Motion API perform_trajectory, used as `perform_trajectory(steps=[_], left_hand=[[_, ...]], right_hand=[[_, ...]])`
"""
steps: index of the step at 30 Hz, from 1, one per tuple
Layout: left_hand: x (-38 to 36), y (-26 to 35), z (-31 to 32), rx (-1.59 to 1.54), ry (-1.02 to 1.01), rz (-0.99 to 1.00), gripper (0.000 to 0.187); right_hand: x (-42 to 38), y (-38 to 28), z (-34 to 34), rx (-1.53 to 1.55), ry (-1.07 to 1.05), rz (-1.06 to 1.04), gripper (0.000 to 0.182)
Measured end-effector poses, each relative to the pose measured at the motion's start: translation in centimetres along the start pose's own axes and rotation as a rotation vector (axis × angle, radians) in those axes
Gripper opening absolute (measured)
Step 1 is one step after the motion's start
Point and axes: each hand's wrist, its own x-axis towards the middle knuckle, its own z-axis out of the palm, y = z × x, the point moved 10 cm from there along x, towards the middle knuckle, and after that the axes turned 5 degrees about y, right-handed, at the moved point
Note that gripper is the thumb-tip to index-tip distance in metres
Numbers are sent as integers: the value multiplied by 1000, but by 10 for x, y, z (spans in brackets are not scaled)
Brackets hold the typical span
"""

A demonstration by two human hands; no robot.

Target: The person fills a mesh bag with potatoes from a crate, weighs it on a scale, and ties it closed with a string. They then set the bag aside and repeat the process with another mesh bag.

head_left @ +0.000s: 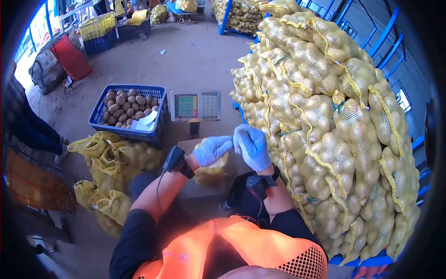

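Note:
Both hands wear pale blue-white gloves and meet in front of the body, below the scale display. My left hand has its fingers pinched together, pointing right. Close beside it, my right hand is curled closed, knuckles up. Whatever lies between the fingertips is too small to name. Under my left hand, a yellow mesh bag stands on the scale's platform, partly hidden by the hand and wrist. The scale's display panel faces me with lit green readouts.
A blue crate of potatoes with white paper stands left of the scale. Filled yellow mesh bags lie below it. A tall stack of potato bags rises close on the right. A person's legs are at the far left.

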Motion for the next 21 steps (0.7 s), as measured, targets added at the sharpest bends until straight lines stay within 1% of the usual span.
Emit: perform_trajectory(steps=[2, 3, 4, 5, 6, 8, 9, 10, 11, 12, 13, 14, 15, 16, 17, 18, 19, 20, 21], left_hand=[[8, -37, -35, 226, 63, -118, 34], [11, -48, -59, 41, 163, -281, 34], [10, -56, -78, -142, 268, -454, 37], [11, -59, -84, -110, 251, -509, 38], [8, -61, -87, -74, 232, -552, 39], [11, -43, -60, 149, 33, -386, 40], [15, -21, -42, 418, -121, -129, 41], [13, -13, -38, 419, -129, -146, 41], [8, -9, -25, 519, -260, -225, 39], [2, -14, -14, 618, -390, -300, 37], [3, -19, -8, 523, -368, -284, 29], [5, -24, -5, 527, -369, -292, 29], [10, -24, -8, 381, -272, -314, 27], [14, -24, -16, 237, -172, -334, 26], [21, -20, -30, 304, -84, -288, 26], [24, -26, -50, 201, 110, -271, 24], [25, -35, -63, 38, 208, -351, 23], [23, -43, -74, -126, 308, -427, 24], [23, -47, -76, -196, 322, -410, 26]], right_hand=[[12, 9, 6, 292, -9, -2, 29], [15, 41, -4, 238, 33, 110, 28], [11, 77, -13, 356, 152, 266, 26], [7, 102, -15, 460, 168, 365, 24], [-2, 135, -21, 580, 238, 474, 15], [-11, 164, -19, 894, 233, 580, 20], [-9, 170, -26, 905, 237, 594, 20], [3, 149, -28, 1056, 144, 468, 23], [11, 122, -31, 1200, 51, 332, 25], [16, 107, -31, 1207, 56, 338, 25], [23, 83, -34, 1067, 63, 252, 27], [29, 64, -35, 928, 66, 166, 29], [32, 52, -27, 906, 16, 114, 23], [33, 49, -18, 916, 11, 118, 23], [33, 46, -12, 829, 24, 91, 28], [34, 44, -8, 743, 36, 63, 38], [31, 63, -6, 535, -48, 54, 68], [23, 91, -9, 548, -54, 52, 68], [7, 149, 1, 217, -134, 264, 68]])
